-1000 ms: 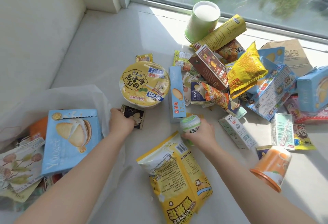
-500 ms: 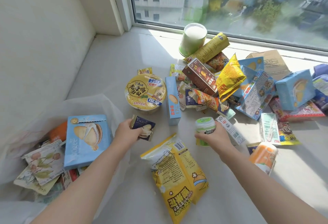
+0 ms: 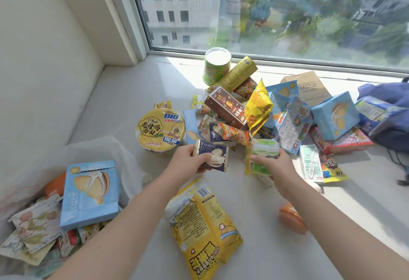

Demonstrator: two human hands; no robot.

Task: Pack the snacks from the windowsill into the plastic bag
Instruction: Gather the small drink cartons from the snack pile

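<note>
My left hand (image 3: 188, 160) pinches a small dark-blue biscuit packet (image 3: 213, 156) and holds it lifted above the white windowsill (image 3: 132, 93). My right hand (image 3: 273, 164) grips a small green-and-white cup (image 3: 264, 153), with a thin yellow packet pressed against its left side. The translucent plastic bag (image 3: 106, 146) lies open at the left. Inside it are a light-blue biscuit box (image 3: 90, 193), an orange item and several flat packets. A large yellow popcorn bag (image 3: 203, 228) lies between my forearms.
A yellow noodle bowl (image 3: 160, 131) stands just beyond my left hand. Behind it lies a heap of snack boxes and bags, with a green cup (image 3: 217, 66) by the window. An orange cup (image 3: 292, 218) lies on its side near my right forearm. A dark-blue bag (image 3: 387, 102) sits far right.
Both hands have risen off the sill, the left with the dark-blue packet, the right with the green cup. The camera view has tilted upward toward the window.
</note>
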